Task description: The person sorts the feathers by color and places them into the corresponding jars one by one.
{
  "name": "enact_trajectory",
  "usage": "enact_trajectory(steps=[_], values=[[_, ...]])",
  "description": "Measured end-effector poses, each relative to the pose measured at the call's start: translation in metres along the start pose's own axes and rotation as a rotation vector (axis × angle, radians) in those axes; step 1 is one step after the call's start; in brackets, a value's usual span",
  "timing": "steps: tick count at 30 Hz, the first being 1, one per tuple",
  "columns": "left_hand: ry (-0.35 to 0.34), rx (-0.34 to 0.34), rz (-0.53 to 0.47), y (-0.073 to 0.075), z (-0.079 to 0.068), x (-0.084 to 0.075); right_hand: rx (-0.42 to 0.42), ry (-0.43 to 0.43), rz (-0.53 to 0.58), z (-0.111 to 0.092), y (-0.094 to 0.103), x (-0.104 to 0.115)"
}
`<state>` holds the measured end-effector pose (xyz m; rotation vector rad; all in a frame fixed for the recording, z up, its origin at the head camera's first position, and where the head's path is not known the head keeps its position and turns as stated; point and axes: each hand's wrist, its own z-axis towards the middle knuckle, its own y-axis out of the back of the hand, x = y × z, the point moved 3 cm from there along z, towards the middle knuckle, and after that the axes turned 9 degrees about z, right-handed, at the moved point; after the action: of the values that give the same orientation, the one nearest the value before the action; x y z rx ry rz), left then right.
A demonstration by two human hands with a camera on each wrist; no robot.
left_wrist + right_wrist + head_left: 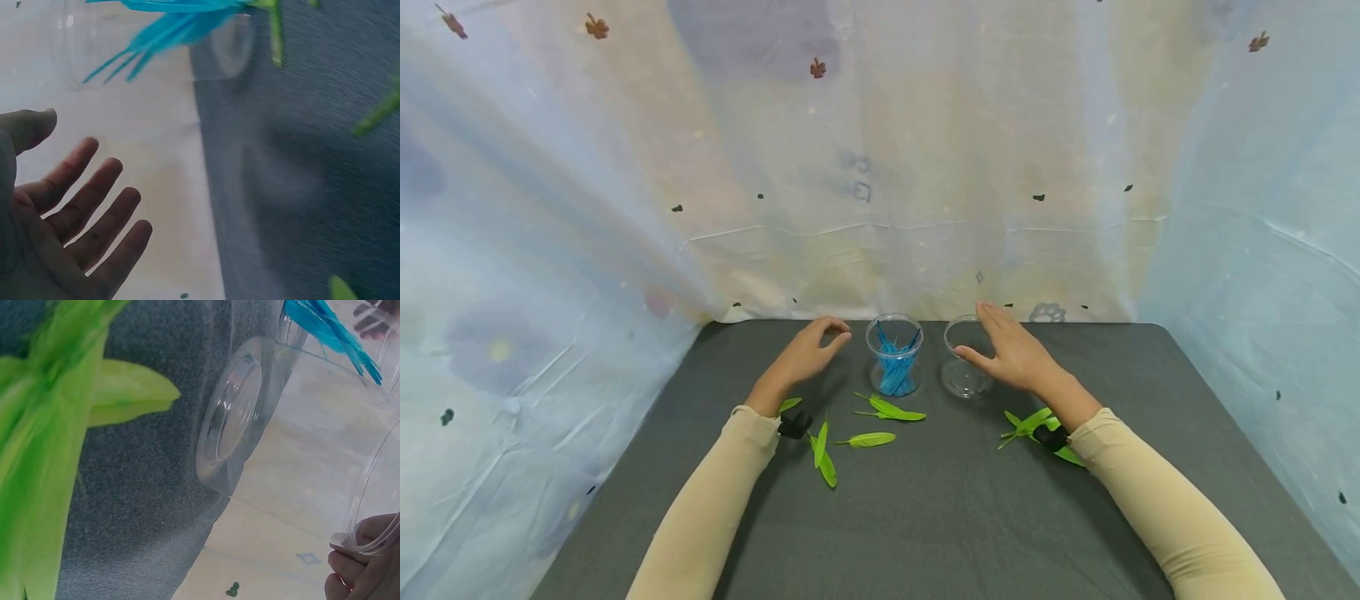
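My left hand (808, 350) hovers left of a clear plastic cup (895, 318) holding several blue feathers (897, 367). Its fingers are spread and loosely bent in the left wrist view, with nothing in them. A second clear cup (966, 383), with nothing inside, stands upright to the right. At this cup's rim is my right hand (1015, 350), thumb at the near side and straight fingers at the far side. In the right wrist view, fingers (350, 569) overlap the rim at lower right.
Loose green feathers (868, 440) lie on the dark grey table (910, 525) in front of the left hand and the blue-feather cup. More green feathers (1026, 423) are heaped beneath the right wrist. A pale patterned curtain (925, 167) hangs behind the table and at both sides.
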<state>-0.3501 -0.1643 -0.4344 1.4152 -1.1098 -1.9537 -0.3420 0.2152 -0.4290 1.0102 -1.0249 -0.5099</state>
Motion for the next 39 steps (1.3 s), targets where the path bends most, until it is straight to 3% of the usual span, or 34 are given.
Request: enact_trajectory(steps=[6,14,23,29,39], values=[[0.027,0.033,0.071,-0.009,-0.009,0.011,-0.004,0.010,-0.007,0.001,0.000,-0.001],[0.035,0.145,0.088,-0.021,-0.015,0.019,-0.004,0.014,0.002,0.000,0.002,-0.001],[-0.009,0.256,0.099,-0.035,-0.021,0.014,-0.012,0.008,-0.015,0.000,0.000,-0.003],[-0.039,0.270,0.151,-0.040,-0.021,0.005,-0.021,0.025,-0.017,0.000,0.000,-0.001],[-0.052,0.267,0.287,-0.047,-0.020,0.004,-0.013,0.027,-0.014,0.001,-0.002,-0.002]])
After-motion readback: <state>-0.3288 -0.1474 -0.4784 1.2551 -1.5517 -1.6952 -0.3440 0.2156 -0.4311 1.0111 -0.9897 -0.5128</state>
